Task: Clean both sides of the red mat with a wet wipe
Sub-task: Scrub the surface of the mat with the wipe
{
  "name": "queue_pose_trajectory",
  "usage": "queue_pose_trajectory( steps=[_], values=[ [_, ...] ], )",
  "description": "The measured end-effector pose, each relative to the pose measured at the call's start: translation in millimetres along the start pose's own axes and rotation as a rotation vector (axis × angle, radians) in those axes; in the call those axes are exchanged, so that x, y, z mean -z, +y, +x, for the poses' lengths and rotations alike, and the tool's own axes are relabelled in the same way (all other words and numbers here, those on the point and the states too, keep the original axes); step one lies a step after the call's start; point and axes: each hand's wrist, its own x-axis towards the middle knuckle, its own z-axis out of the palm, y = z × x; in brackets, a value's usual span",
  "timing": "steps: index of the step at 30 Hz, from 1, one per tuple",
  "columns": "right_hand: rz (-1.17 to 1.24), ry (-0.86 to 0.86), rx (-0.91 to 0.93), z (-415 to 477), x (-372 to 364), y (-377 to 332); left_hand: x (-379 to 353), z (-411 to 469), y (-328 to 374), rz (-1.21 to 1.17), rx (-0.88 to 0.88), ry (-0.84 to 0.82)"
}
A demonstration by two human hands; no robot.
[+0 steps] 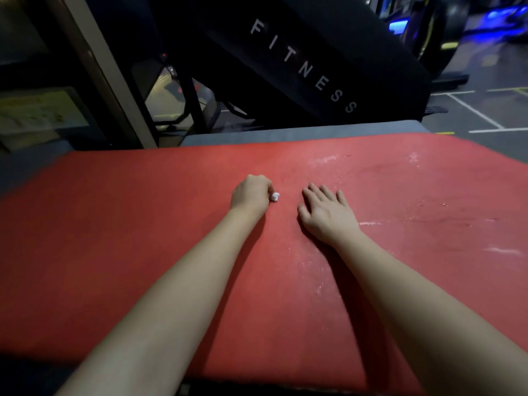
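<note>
The red mat (143, 224) lies flat and fills most of the view. White dusty smears mark its right half, while the left half looks plain red. My left hand (251, 194) is curled into a fist at the mat's middle and grips a small crumpled white wet wipe (275, 197), which sticks out on the thumb side and touches the mat. My right hand (325, 212) rests flat on the mat just to the right, fingers straight and spread, holding nothing.
A grey mat (285, 134) shows under the red mat's far edge. Behind it rises a black machine panel (314, 67) marked FITNESS. A metal frame post (94, 70) stands at the far left. Grey floor with white lines (480, 112) lies at the right.
</note>
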Motion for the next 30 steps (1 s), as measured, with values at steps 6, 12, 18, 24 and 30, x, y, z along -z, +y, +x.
queue_pose_trajectory(
  steps=[6,12,18,24,30],
  values=[
    [0.027,-0.030,0.075,-79.7,-0.4,1.7,-4.5,16.5,7.0,-0.002,0.025,0.021],
    [-0.043,0.057,0.082,-74.3,-7.0,-3.3,-2.5,-25.4,-1.7,-0.076,-0.012,0.002],
    [-0.031,0.076,0.076,-74.7,-6.7,-3.4,2.7,-41.4,-6.1,-0.052,-0.022,-0.008],
    [-0.010,0.071,0.062,-75.0,-4.6,-3.7,5.0,-26.8,3.4,-0.054,-0.019,0.000],
    [-0.005,0.072,0.058,-76.8,-5.7,-3.3,11.4,-107.2,-11.1,-0.123,-0.068,-0.062]
  ],
)
